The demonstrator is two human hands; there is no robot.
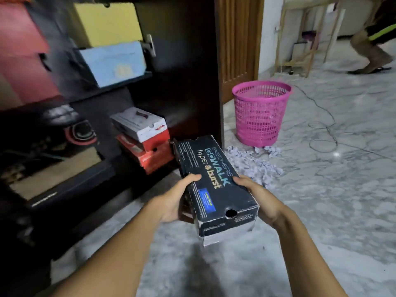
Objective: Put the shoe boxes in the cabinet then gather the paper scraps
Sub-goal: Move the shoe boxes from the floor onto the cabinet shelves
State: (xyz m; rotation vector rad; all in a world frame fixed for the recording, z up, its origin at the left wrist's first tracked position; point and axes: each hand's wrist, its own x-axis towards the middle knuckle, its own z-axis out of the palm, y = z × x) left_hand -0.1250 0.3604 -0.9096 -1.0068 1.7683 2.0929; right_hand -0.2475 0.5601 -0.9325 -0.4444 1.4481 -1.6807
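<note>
A black Skechers shoe box (pixel 212 181) is held lengthways above the floor, its far end near the dark cabinet (pixel 184 61). My left hand (pixel 177 200) grips its left side and my right hand (pixel 259 200) its right side. On the cabinet's bottom level a white box (pixel 139 124) lies on two red boxes (pixel 150 155). A blue box (pixel 111 63) and a yellow box (pixel 107 22) sit on higher shelves. Crumpled paper scraps (pixel 252 163) lie in a heap on the marble floor just right of the cabinet.
A pink plastic basket (pixel 259 114) stands behind the scraps. A cable (pixel 321 125) trails across the floor to the right. A wooden frame (pixel 304 39) stands by the far wall, and another person's leg (pixel 372 50) is at the top right.
</note>
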